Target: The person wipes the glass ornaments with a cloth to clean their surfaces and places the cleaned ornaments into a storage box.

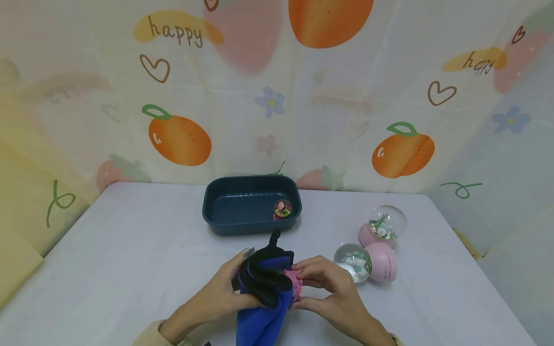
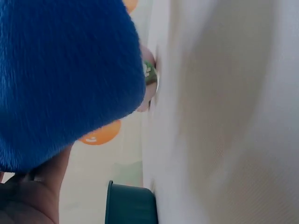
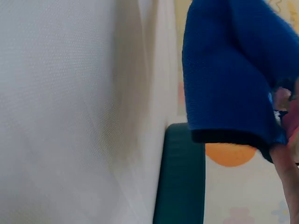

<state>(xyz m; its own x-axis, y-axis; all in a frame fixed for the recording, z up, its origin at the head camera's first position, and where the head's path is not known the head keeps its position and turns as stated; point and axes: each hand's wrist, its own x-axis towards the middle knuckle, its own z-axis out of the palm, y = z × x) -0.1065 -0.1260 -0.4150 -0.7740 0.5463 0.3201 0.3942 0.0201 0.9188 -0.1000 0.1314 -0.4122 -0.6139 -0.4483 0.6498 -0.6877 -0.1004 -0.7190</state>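
My left hand [image 1: 220, 290] grips a blue cloth [image 1: 264, 322] with black edging and a black loop on top. The cloth is bunched around one end of a small pink snow globe [image 1: 296, 284], whose pink base shows at the cloth's right side. The fingers and thumb of my right hand [image 1: 337, 298] pinch that base; the globe's other end is mostly hidden in the folds. In the left wrist view the blue cloth [image 2: 70, 79] hangs above the table. The right wrist view has the cloth [image 3: 229, 79] beside the pink base [image 3: 292, 116].
A dark teal tray [image 1: 235, 228] stands at the back, with a small snow globe [image 1: 283, 208] in its right corner. Two larger pink-based snow globes lie at the right, one farther back [image 1: 376, 235] and one nearer [image 1: 383, 263]. A white cloth [image 1: 130, 250] covers the table.
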